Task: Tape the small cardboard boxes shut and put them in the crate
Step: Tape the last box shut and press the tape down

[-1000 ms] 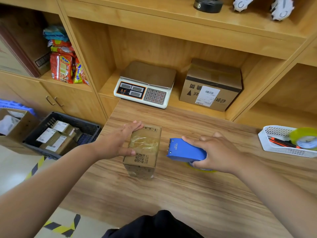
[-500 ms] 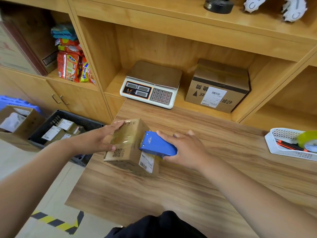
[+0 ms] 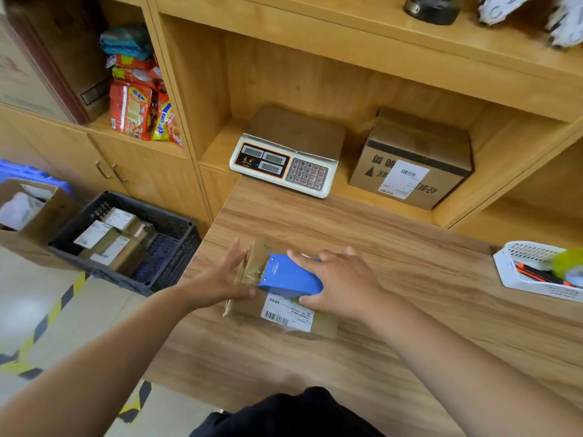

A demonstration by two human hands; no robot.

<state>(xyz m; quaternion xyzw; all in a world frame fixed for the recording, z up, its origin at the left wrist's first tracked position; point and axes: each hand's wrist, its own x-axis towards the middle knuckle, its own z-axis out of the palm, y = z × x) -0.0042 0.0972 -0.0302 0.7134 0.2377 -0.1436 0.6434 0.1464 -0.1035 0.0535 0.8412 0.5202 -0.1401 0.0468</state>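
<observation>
Change since earlier frames: the tape dispenser [image 3: 290,277] was on the bench [image 3: 410,294] apart from the small cardboard box [image 3: 244,310] and now lies across the box top. The left hand [image 3: 217,279] has gone from flat on the top to the box's left side.
Left fingers [image 3: 233,257]: straight and slightly spread, pressed against the left side of the box. The thumb lies along the near edge, touching the dispenser's front corner.
Right hand [image 3: 344,285]: fingers curled over the blue dispenser body, thumb on its near side, clamping it.
Box location: on the bench at frame centre, with the white shipping label [image 3: 287,313] facing the camera.
Crate [image 3: 176,222]: black, on the floor at centre left, holding several labelled boxes [image 3: 110,241].
Hidden: most of the box top lies under the dispenser and right hand. Only a yellowish sliver of the tape roll shows below the thumb.
Cut off: the tape roll [image 3: 571,263] in the white basket [image 3: 520,250] at the right edge, and blurred items along the top edge.
Hard to make out: label print is too small to read.
Background: scale [image 3: 284,156] and large carton [image 3: 410,159] on the shelf, upper centre.
</observation>
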